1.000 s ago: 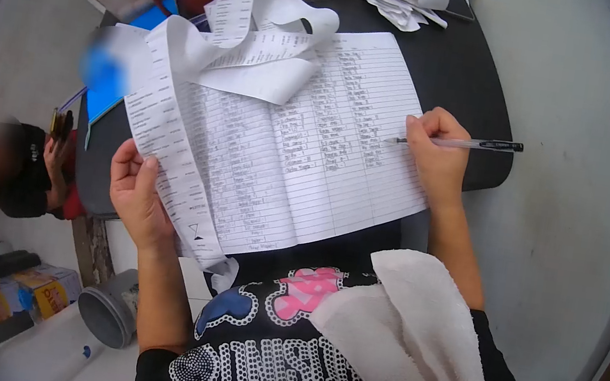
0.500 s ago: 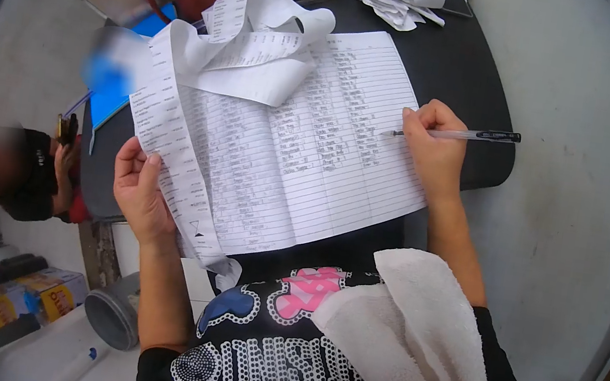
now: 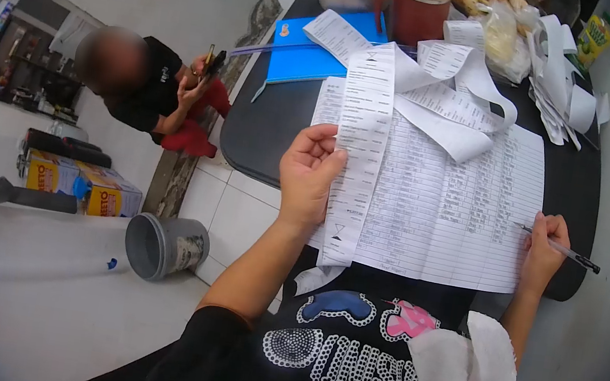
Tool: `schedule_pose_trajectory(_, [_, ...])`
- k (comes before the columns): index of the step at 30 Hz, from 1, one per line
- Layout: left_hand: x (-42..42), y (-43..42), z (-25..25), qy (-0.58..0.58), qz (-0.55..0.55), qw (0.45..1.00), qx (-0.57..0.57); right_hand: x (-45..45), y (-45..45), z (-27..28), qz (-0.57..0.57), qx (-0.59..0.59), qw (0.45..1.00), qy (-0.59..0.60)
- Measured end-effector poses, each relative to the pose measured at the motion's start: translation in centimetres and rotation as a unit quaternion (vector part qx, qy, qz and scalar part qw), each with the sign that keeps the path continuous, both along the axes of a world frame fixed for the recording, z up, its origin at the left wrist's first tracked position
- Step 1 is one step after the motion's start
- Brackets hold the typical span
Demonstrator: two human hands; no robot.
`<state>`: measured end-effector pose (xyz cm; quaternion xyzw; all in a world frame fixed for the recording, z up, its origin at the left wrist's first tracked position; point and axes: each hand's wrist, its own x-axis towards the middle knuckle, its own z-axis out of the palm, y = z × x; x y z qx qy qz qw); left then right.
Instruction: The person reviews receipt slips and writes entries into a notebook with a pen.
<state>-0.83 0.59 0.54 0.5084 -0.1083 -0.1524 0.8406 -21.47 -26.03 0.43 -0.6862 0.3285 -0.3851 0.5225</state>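
My left hand [image 3: 311,176] pinches the edge of a long printed paper strip [image 3: 362,136], thumb on top. The strip runs down over the left page and loops back in curls above the notebook. In my right hand [image 3: 545,250] is a pen [image 3: 575,255], its tip at the handwritten column on the right page. The open lined notebook [image 3: 469,251] lies on the black table [image 3: 258,132], with handwriting in columns on both pages.
A blue folder [image 3: 292,62], a red lidded pitcher [image 3: 417,20], plastic bags [image 3: 500,42] and more paper strips [image 3: 556,90] sit at the table's back. A seated person [image 3: 154,89] holds a phone at the left. A grey bucket [image 3: 166,249] stands on the floor.
The view has swung left, so table, notebook and hands appear further right. More of the other person and the floor shows. Both hands keep their hold on the strip and the pen.
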Motion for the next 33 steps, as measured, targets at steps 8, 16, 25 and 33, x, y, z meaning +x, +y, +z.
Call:
schedule_pose_trajectory(8, [0.0,0.1,-0.7,-0.019,0.004,0.998,-0.056,-0.1,-0.1,-0.2,0.008,0.001,1.0,0.003])
schedule_pose_trajectory(16, [0.0,0.1,-1.2,-0.028,0.036,0.999,-0.024,0.0,0.1,0.1,0.022,0.006,0.999,-0.023])
schedule_pose_trajectory(25, [0.1,0.2,0.6,-0.024,0.041,0.999,0.026,-0.3,-0.2,-0.1,0.021,-0.011,1.0,0.003])
schedule_pose_trajectory(33, [1.1,-0.1,0.1,-0.018,0.065,0.997,0.032,-0.3,-0.1,-0.1,0.012,0.03,0.999,-0.028])
